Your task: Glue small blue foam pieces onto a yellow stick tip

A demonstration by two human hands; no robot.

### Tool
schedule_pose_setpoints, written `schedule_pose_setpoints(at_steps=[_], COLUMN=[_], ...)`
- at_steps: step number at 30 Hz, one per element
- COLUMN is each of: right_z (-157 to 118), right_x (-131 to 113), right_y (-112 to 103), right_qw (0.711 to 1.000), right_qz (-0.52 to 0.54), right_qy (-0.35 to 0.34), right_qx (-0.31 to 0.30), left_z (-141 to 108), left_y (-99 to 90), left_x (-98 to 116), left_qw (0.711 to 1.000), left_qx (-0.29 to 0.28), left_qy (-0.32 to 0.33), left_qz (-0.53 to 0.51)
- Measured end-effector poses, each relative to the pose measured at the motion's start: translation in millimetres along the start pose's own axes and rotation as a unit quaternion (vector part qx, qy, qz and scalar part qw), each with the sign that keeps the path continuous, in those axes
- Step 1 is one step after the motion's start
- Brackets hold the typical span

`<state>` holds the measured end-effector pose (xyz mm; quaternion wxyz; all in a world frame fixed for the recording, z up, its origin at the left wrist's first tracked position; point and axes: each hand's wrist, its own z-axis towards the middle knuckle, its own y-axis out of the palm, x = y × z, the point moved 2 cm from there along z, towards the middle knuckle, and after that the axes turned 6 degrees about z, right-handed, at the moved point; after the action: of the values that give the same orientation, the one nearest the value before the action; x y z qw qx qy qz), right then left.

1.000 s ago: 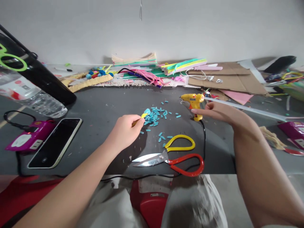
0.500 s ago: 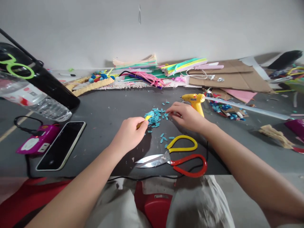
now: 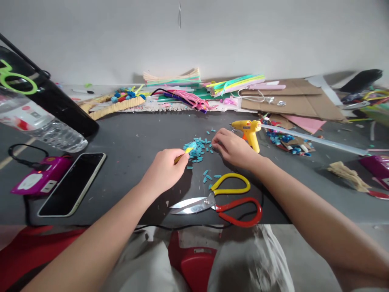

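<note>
My left hand (image 3: pixel 170 167) is closed in a pinch around a small yellow stem-like piece (image 3: pixel 189 150) with light blue strips at its tip. That tip is over a loose pile of short light blue cut pieces (image 3: pixel 199 151) on the dark table. At the right edge of the pile, my right hand (image 3: pixel 229 146) is lowered with its fingers bent together; whether a blue piece is between the fingertips is hidden. Large scissors (image 3: pixel 209 201) with one yellow and one red handle lie nearer to me, below a few stray blue pieces (image 3: pixel 207 176).
A yellow glue gun (image 3: pixel 251 132) with a long glue stick lies just beyond my right hand. Bundled coloured strips (image 3: pixel 237 84) and cardboard (image 3: pixel 282 99) line the wall. A phone (image 3: pixel 73 184), a purple power block (image 3: pixel 42 176) and bottles (image 3: pixel 45 121) occupy the left.
My right hand has drawn its fingers together and shifted slightly off the blue pile. The left hand keeps its hold on the yellow piece. The whole view has shifted a little.
</note>
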<state>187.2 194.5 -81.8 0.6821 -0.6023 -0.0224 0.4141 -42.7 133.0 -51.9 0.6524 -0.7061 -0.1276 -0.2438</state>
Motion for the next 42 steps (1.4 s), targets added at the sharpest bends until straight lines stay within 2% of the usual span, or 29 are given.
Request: schedule_pose_setpoints(at_steps=[3,6,8,12,15,17,22,32,37,42], right_z=[-0.4,-2.6,-4.7,-9.3,-11.1,-11.4,-11.6,-11.3,-11.4,-11.5], right_x=[1.2,1.4,-2.7,-18.8,-31.2,-36.8,-40.6,-41.2,-39.5,-41.3], right_y=[-3.7,-5.1,-3.4,4.1,7.9,9.0,12.0,16.4,17.3,15.3], right_qw=[0.994,0.962,0.943,0.906,0.867,0.860,0.866,0.863,0.860,0.842], right_qz=[0.093,0.248,0.313,0.411,0.480,0.492,0.485,0.479,0.482,0.522], right_qy=[0.028,0.074,0.079,0.102,0.133,0.137,0.112,0.111,0.129,0.134], right_qx=[0.050,0.085,0.075,0.008,0.003,0.012,0.033,0.117,0.106,0.039], left_z=[0.5,0.8,0.7,-0.6,-1.4,-1.4,-0.2,1.2,0.8,1.6], left_y=[0.7,2.3,3.7,6.7,7.9,8.4,11.0,20.7,27.9,27.8], left_x=[1.9,4.0,5.3,7.2,8.2,9.0,11.3,16.0,15.1,15.5], left_qw=[1.000,0.998,0.997,0.993,0.991,0.989,0.985,0.979,0.967,0.955], left_qx=[-0.004,-0.006,-0.002,0.016,0.019,0.014,-0.002,-0.034,-0.030,-0.018], left_qy=[-0.003,-0.011,-0.014,-0.024,-0.030,-0.029,-0.019,-0.005,-0.004,0.002], left_qz=[-0.018,-0.054,-0.077,-0.112,-0.131,-0.142,-0.173,-0.201,-0.252,-0.295])
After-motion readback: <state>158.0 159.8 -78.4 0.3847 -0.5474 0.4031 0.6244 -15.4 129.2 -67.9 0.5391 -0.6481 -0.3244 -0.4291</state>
